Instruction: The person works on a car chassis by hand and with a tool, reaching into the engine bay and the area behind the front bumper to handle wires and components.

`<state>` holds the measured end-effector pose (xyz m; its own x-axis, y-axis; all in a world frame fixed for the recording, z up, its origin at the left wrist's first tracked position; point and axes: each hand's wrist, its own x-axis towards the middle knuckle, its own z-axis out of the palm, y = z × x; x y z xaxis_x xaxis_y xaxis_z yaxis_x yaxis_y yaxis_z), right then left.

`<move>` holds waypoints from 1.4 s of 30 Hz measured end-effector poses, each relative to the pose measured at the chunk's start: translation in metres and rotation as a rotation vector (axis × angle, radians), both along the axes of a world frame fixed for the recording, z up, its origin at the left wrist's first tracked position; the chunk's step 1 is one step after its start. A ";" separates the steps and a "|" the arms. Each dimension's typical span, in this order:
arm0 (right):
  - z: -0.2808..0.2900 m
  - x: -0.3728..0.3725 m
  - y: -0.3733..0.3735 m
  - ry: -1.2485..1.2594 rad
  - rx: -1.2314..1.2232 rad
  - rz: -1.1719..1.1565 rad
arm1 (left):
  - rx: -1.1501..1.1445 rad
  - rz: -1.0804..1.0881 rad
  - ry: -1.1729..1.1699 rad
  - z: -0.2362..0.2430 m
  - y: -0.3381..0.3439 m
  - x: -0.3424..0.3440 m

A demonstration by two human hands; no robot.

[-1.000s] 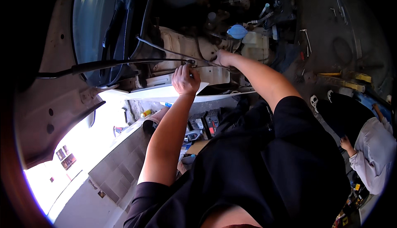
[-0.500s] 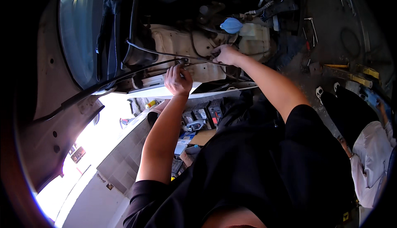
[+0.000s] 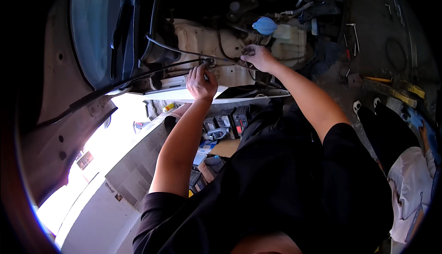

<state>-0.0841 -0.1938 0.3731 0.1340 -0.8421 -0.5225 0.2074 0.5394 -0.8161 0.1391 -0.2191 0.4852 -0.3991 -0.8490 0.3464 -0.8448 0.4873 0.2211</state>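
Observation:
Along the near edge of an open car engine bay, my left hand (image 3: 201, 84) is closed with curled fingers at the end of a long black strip (image 3: 156, 72). What lies under its fingertips is hidden. To the right, my right hand (image 3: 260, 59) has its fingers pinched together just above a thin black hose (image 3: 193, 53). I cannot make out what they hold. The hose runs loose across a pale metal inner panel (image 3: 189, 37). Beyond the right hand sits a blue cap (image 3: 264, 25) beside a whitish plastic tank (image 3: 289, 42).
The windshield (image 3: 90, 33) and wiper (image 3: 120, 42) are at the left. Boxy black batteries (image 3: 225, 119) stand below the fender. On the floor at the right lie a metal wrench-like tool (image 3: 355, 35) and a yellow metal frame (image 3: 391, 91). Another person (image 3: 407, 185) in a light top stands there.
My right hand has shifted slightly up relative to the hose, its fingertips now a little above it. The left hand stays by the strip's end. The whole view has shifted slightly.

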 end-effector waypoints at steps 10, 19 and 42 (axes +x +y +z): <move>0.025 0.009 -0.009 -0.013 -0.004 -0.011 | -0.064 -0.008 0.045 -0.005 0.000 0.004; 0.037 0.014 -0.018 0.316 -0.285 0.188 | -0.086 0.022 0.063 -0.008 0.002 0.005; 0.050 -0.026 -0.071 0.055 -0.233 0.041 | -0.080 0.025 0.053 -0.007 0.001 0.002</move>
<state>-0.1104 -0.2645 0.4229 0.1472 -0.9351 -0.3222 0.1416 0.3423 -0.9288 0.1413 -0.2184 0.4787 -0.3572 -0.8271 0.4339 -0.8452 0.4840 0.2268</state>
